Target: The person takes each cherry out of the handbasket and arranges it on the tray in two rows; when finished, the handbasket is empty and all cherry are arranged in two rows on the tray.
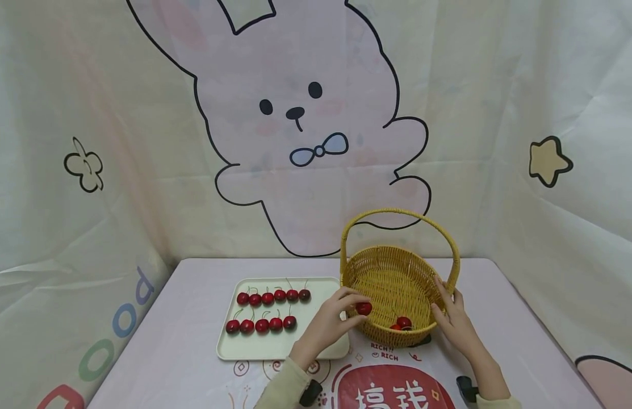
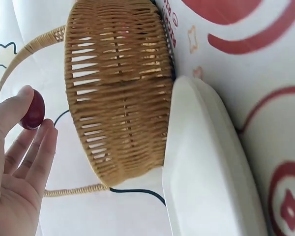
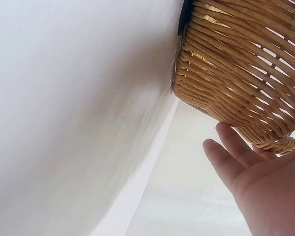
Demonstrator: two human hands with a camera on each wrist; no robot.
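Observation:
Thumb and fingers of my left hand (image 1: 332, 319) pinch a dark red cherry (image 1: 364, 308) at the left rim of a yellow wicker basket (image 1: 382, 278). In the left wrist view the cherry (image 2: 34, 110) sits between the thumb and fingertips, beside the basket's woven wall (image 2: 120, 98). My right hand (image 1: 457, 321) holds the basket's right rim near the handle base; in the right wrist view some fingers (image 3: 228, 152) lie against the outside of the weave. A few cherries (image 1: 404, 322) lie inside the basket near its front wall.
Left of the basket, a pale rectangular tray (image 1: 321, 288) bears several stemmed cherries (image 1: 262, 325) in two rows. A printed red patch (image 1: 392, 378) marks the white tablecloth in front. A curtain with a cartoon animal (image 1: 300, 187) hangs behind the table.

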